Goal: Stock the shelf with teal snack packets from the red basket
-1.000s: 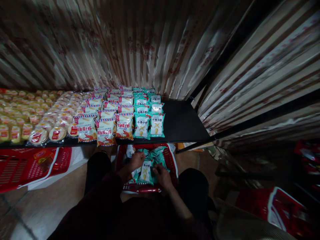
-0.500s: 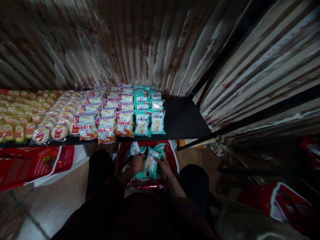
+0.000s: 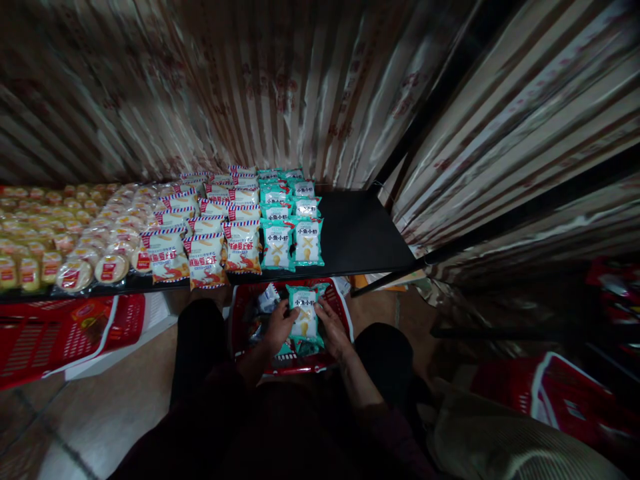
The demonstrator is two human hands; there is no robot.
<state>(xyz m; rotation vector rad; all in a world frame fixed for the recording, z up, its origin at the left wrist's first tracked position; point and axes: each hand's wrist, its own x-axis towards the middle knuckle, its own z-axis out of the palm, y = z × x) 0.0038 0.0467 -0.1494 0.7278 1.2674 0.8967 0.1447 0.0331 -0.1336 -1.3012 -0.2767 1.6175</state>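
Both my hands hold a stack of teal snack packets [image 3: 305,313] above a red basket [image 3: 340,303] that sits on the floor between my knees. My left hand [image 3: 279,327] grips the stack's left side and my right hand [image 3: 333,330] grips its right side. More packets lie in the basket under the stack. Just beyond, a black shelf [image 3: 360,233] carries rows of the same teal packets [image 3: 293,223], with red and blue striped packets [image 3: 220,233] to their left.
Round cakes in clear wrap [image 3: 90,247] and small yellow packs [image 3: 25,267] fill the shelf's left part. Another red basket [image 3: 65,327] lies at lower left, and red items [image 3: 560,400] at lower right. Striped cartons wall in the back and right.
My hands have gathered teal packets in the basket and lifted them upright as a stack, held from both sides, closer to the shelf edge.
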